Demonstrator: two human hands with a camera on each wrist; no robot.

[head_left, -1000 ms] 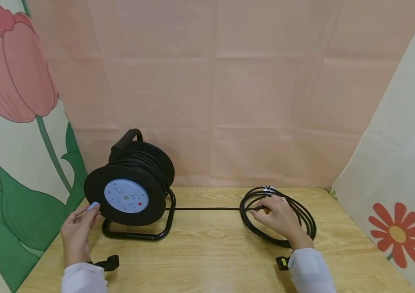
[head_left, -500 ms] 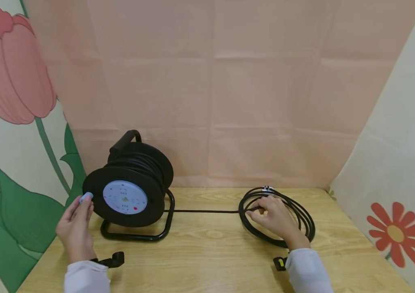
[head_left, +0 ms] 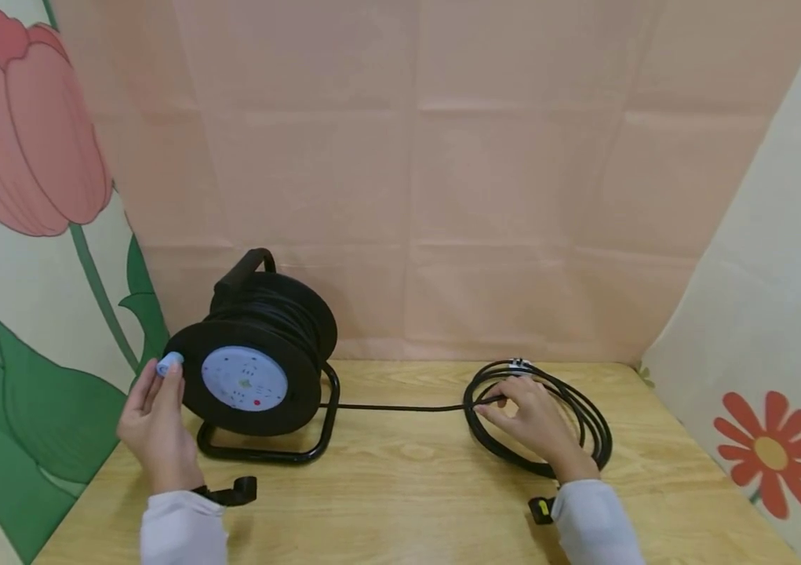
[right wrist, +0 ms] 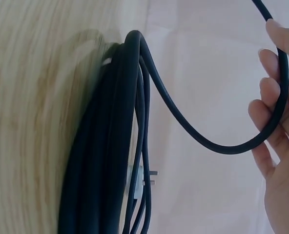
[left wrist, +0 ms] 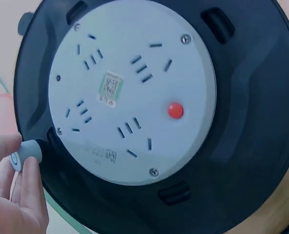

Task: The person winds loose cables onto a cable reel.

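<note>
The left hand (head_left: 158,431) pinches the blue knob (left wrist: 30,149) on the reel (head_left: 256,333) on the table (head_left: 386,486); the right hand (head_left: 530,420), fingers bent, holds the cable (right wrist: 222,149) above its coil (right wrist: 100,146); how tightly is unclear.

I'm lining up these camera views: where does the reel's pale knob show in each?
Head: knob left of centre, at the left edge of the reel, held by the left hand.
Left wrist: lower left, held by that hand.
Right wrist: not in it.
Landmark shared by head and left wrist: red button.
</note>
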